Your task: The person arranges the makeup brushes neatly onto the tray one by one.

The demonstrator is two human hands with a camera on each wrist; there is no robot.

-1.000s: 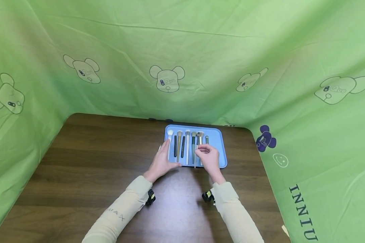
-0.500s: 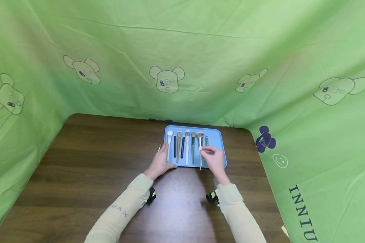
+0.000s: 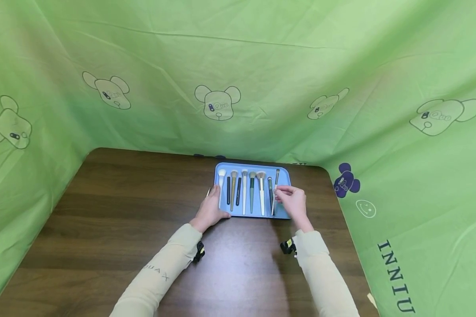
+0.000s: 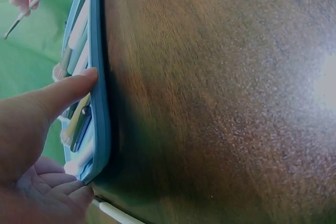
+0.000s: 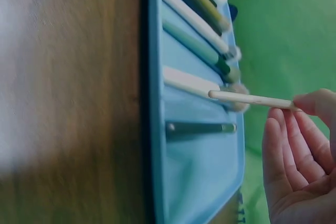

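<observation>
A blue tray (image 3: 285,211) holds several makeup brushes side by side. My left hand (image 3: 210,209) grips its near-left corner, thumb (image 4: 79,85) on the front rim and fingers curled at the left side. My right hand (image 3: 293,202) pinches a thin makeup brush (image 5: 252,99) with a pale handle and a small dark tip, raised over the tray's right part. Left of it lie a short dark-green brush (image 5: 202,128) and a thick white-handled brush (image 3: 261,198). Farther left are a green brush (image 3: 252,193), a slim white brush (image 3: 244,193) and a fluffy white brush (image 3: 221,174).
The tray stands near the back edge of a brown wooden table (image 3: 142,198). A white-handled stick (image 4: 118,213) lies on the table beside the tray's left end, partly hidden by my left hand. A green printed cloth (image 3: 222,57) hangs behind and at the sides.
My right hand has carried the thin makeup brush rightward, from over the middle brushes past the short dark-green one. My left hand stays at the tray's corner, its thumb slightly farther left than at first.
</observation>
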